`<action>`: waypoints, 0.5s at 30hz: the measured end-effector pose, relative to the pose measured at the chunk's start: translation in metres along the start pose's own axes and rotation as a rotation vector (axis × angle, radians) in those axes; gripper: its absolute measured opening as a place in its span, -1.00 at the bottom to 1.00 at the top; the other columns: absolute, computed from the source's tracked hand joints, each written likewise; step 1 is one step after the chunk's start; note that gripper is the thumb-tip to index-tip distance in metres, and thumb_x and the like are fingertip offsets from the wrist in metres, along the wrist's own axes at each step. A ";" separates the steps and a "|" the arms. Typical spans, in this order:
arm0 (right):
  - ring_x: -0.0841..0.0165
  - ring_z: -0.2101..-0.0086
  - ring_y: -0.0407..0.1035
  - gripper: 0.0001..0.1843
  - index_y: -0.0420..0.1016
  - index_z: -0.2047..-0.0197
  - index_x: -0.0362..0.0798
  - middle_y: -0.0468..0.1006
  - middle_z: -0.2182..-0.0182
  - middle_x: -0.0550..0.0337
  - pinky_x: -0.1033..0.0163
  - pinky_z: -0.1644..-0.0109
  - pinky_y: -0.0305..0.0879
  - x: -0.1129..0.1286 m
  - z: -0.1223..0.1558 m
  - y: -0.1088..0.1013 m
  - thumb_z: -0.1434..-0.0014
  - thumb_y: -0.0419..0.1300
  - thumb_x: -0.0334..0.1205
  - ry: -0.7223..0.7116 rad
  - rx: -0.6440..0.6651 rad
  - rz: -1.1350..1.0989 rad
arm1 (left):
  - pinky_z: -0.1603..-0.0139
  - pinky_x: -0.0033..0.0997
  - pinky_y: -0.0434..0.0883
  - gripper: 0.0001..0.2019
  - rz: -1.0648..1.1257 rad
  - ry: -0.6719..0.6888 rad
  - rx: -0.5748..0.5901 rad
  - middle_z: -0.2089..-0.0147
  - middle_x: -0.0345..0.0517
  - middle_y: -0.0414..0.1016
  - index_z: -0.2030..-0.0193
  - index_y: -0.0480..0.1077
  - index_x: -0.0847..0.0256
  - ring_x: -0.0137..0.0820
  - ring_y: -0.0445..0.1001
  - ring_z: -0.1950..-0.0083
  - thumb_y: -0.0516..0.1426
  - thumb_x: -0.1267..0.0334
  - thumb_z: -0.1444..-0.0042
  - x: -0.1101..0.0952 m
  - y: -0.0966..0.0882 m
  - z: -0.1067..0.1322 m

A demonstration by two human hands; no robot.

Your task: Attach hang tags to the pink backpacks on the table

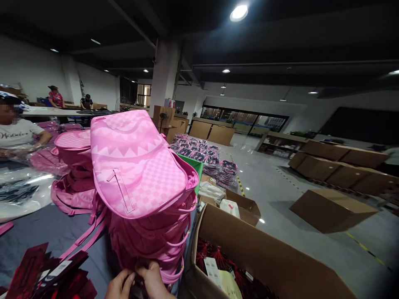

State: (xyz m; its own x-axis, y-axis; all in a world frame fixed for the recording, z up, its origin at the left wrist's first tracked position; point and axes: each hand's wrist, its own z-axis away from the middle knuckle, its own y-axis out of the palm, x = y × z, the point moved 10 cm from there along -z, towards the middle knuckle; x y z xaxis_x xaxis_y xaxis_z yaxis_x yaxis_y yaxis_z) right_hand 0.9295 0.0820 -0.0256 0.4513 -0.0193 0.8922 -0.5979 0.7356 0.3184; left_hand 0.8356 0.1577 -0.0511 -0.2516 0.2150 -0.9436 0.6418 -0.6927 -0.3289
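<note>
At the bottom of the view, my left hand [120, 285] and my right hand [153, 279] are close together against the lower front of a stack of pink backpacks. The fingers of both hands are bent and pinched; whatever lies between them is too dark and hidden to make out. The top pink backpack [134, 162] lies flat, showing a checkered pattern, a zigzag print and a slanted zip. Loops and straps of the bags below hang out on the right. Left of my hands, red and black tags [59, 270] with white barcode labels lie on the dark cloth-covered table [40, 228].
An open carton [268, 257] holding red tasselled tags stands right of the stack. Another pink bag pile [73, 178] and clear plastic [28, 191] are on the left, near a seated co-worker [18, 133]. Wrapped bags [205, 153] and cartons [333, 209] occupy the floor beyond.
</note>
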 end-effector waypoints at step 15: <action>0.25 0.42 0.34 -0.80 0.51 0.59 -0.10 0.48 0.57 0.17 0.21 0.28 0.27 0.016 0.005 -0.007 0.30 0.32 -0.14 -0.147 -0.022 0.191 | 0.15 -0.47 0.34 -0.80 -0.342 -0.110 -0.036 0.23 -0.07 0.58 0.30 0.46 0.17 -0.30 0.53 0.13 0.01 0.29 -0.13 -0.030 -0.007 0.007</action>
State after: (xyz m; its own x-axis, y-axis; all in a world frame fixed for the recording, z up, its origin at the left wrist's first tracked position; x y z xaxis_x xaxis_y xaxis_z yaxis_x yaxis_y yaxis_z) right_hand 0.9374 0.0728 -0.0117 0.2289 0.0246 0.9731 -0.6478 0.7500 0.1334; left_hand 0.8338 0.1511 -0.0200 -0.5311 0.3537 -0.7700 0.5318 -0.5683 -0.6278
